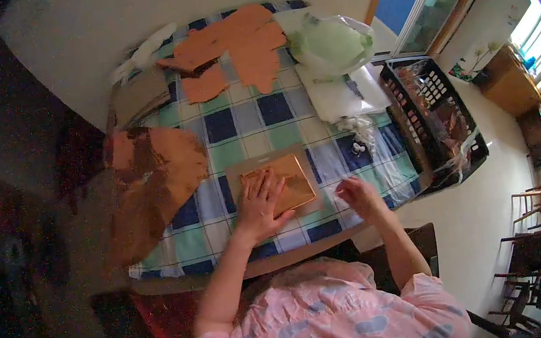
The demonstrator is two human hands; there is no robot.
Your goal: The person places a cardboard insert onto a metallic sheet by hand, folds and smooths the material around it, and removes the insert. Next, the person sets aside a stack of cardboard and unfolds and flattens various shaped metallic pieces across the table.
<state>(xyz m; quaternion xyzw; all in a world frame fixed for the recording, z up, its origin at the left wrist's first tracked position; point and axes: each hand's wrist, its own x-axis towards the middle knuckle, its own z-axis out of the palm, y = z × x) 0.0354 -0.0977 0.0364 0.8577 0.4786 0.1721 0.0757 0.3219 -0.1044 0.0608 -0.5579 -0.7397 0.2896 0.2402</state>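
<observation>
My left hand (261, 203) lies flat, fingers spread, on a shiny copper-gold rectangular piece (295, 183). Beneath that piece is a grey-beige flat sheet or board (307, 158) on the checked cloth (239, 129). To the right, apart from the piece, my right hand (358, 197) is held over the cloth with its fingers curled together. Whatever is in those fingers, if anything, is hidden.
Orange-brown flat pieces (257, 50) are spread at the back, and a larger brown heap (170, 167) is at the left. A pale green plastic bag (333, 45) sits at the back right. Beside the table stands a black crate (435, 87) with plastic-wrapped contents.
</observation>
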